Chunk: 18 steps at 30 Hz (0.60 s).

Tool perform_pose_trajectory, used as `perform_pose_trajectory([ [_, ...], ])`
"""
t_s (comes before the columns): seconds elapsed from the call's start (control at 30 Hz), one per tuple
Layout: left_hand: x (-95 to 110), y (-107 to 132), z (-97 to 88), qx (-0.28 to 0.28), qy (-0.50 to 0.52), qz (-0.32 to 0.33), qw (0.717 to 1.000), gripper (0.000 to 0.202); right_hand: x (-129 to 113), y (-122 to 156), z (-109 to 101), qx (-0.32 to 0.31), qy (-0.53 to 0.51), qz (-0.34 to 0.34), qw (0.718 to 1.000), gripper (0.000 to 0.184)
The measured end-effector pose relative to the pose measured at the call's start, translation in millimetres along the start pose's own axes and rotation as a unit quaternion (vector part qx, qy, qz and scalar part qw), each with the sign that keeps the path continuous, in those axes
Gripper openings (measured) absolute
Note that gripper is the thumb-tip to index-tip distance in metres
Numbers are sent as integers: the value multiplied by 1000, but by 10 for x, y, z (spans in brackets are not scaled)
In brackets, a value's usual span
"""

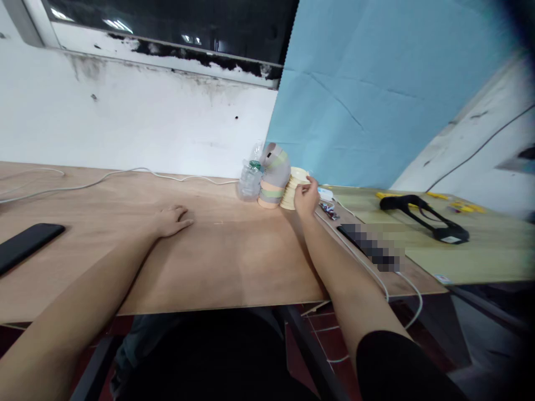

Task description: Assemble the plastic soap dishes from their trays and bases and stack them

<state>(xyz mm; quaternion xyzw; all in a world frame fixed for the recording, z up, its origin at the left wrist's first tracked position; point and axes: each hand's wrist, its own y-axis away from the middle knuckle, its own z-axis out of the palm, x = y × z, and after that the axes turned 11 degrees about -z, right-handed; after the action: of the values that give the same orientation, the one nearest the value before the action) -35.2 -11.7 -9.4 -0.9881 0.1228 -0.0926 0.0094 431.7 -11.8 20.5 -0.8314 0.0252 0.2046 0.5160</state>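
Cream paper-cup stack (295, 189) stands on plywood table (234, 267), just beside banded grey tube (275, 174). Your right hand (306, 196) pinches stack's edge between fingers and thumb. Your left hand (172, 220) rests palm-down, fingers loosely spread, well apart.

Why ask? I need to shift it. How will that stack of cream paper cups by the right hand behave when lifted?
The stack of cream paper cups looks light for its size, and its thin edges would probably dent if squeezed. It seems to lie tilted on its side, so it may roll if pushed. Its layers might slide apart, so the right hand should probably grip gently.
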Motion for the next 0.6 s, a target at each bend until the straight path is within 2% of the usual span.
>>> perform_pose_trajectory([
  [0.17, -22, -17, 33, 0, 3, 6, 1000, 84, 285, -43, -10, -66, -24, -9, 997, 49],
  [0.23, -29, -24, 42, 1, 4, 6, 1000, 85, 319, -14, -1, -65, -46, -8, 997, 45],
  [0.33, -22, -21, 38, 3, 6, 5, 1000, 85, 313, 36, -10, -26, -51, 14, 998, 38],
  [0.5, -11, -12, 18, 5, 13, 10, 1000, 83, 228, 114, -54, 59, 0, 88, 994, 35],
  [0.6, -17, -23, 20, -1, 9, 12, 1000, 82, 163, 151, -48, 104, 11, 93, 990, 37],
])
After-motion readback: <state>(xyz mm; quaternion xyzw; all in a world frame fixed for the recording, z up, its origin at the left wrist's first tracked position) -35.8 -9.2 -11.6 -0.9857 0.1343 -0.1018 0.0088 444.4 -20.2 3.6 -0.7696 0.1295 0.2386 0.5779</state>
